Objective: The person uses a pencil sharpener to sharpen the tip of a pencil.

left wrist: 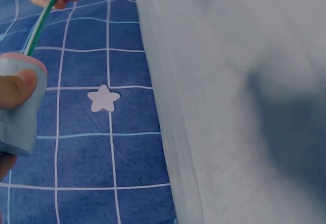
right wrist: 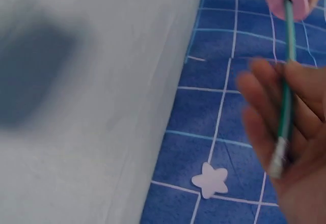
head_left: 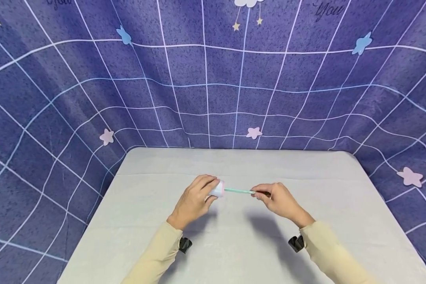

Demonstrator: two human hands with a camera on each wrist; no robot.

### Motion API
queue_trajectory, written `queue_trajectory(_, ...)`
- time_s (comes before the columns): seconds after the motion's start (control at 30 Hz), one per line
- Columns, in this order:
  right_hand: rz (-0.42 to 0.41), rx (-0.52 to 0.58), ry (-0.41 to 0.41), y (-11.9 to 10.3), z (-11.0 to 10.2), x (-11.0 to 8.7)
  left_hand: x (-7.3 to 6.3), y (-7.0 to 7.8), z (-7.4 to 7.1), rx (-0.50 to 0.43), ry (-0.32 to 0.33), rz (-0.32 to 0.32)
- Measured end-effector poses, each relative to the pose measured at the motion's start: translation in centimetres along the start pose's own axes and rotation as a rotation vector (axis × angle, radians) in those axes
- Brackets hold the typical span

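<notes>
Fingers (head_left: 264, 187) pinching pencil (head_left: 238, 191), left fingers (head_left: 203, 183) round sharpener (head_left: 218, 189)

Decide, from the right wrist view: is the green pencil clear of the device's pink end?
No: the green pencil runs into the middle of the device's pink end.

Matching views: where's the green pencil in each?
Head: just right of centre, lower half; green pencil spans the gap between left hand and right hand.
Left wrist: top left corner; pencil slants up to the right hand.
Right wrist: right side; pencil runs down across the right hand.
Shared landmark: pink end of the blue holder, where the pencil goes in.
</notes>
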State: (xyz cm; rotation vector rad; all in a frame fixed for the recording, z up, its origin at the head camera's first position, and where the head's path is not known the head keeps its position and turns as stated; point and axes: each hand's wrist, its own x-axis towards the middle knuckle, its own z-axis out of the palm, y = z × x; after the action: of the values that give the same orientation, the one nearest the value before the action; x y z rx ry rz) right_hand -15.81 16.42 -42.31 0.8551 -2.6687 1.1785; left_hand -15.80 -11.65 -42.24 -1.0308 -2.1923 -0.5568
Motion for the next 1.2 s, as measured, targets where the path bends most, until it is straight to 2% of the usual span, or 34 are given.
queue_trajectory(0.07, -0.099, -0.128, 0.129, -0.1, 0.5, -0.2, 0.1, -0.1, -0.2, -0.059, 0.002, -0.056)
queue_trajectory(0.17, -0.262, -0.261, 0.315, -0.1, 1.1, -0.4, 0.3, -0.3, -0.7, -0.155, -0.009, -0.151)
queue_trajectory(0.27, -0.438, -0.381, 0.469, -0.1, 1.4, -0.3, 0.6, -0.6, -1.4, -0.264, -0.068, -0.271)
queue_trajectory(0.33, -0.544, -0.437, 0.544, -0.2, 1.4, -0.1, 0.8, -0.8, -1.9, -0.347, -0.123, -0.353)
queue_trajectory(0.4, -0.643, -0.488, 0.605, -0.3, 1.3, 0.1, 1.0, -1.0, -2.3, -0.422, -0.189, -0.424)
queue_trajectory(0.5, -0.756, -0.516, 0.654, -0.7, 1.0, 0.2, 1.3, -1.3, -2.7, -0.516, -0.286, -0.484)
queue_trajectory(0.6, -0.841, -0.526, 0.679, -1.0, 0.9, 0.2, 1.4, -1.8, -3.1, -0.589, -0.387, -0.507)
queue_trajectory(0.7, -0.882, -0.543, 0.688, -1.4, 1.1, 0.1, 1.6, -2.2, -3.3, -0.653, -0.475, -0.51)
queue_trajectory(0.8, -0.84, -0.553, 0.669, -1.5, 1.5, -0.3, 1.5, -2.0, -3.0, -0.657, -0.492, -0.54)
queue_trajectory(0.87, -0.769, -0.534, 0.618, -1.6, 1.5, -0.5, 1.1, -1.4, -2.6, -0.609, -0.424, -0.549)
queue_trajectory(0.93, -0.691, -0.486, 0.55, -1.7, 1.4, -0.7, 0.3, -0.6, -2.0, -0.541, -0.309, -0.541)
queue_trajectory(1.0, -0.586, -0.412, 0.459, -2.1, 0.9, -0.6, -0.5, 0.1, -1.4, -0.452, -0.168, -0.456)
queue_trajectory(1.03, -0.525, -0.357, 0.408, -2.3, 0.6, -0.5, -0.9, 0.4, -1.0, -0.4, -0.099, -0.393)
queue_trajectory(1.1, -0.369, -0.212, 0.283, -2.6, 0.0, -0.3, -1.4, 0.8, -0.5, -0.291, 0.013, -0.251)
queue_trajectory(1.2, -0.098, 0.07, 0.039, -2.5, -0.7, 0.0, -1.7, 0.9, 0.3, -0.113, 0.137, -0.018)
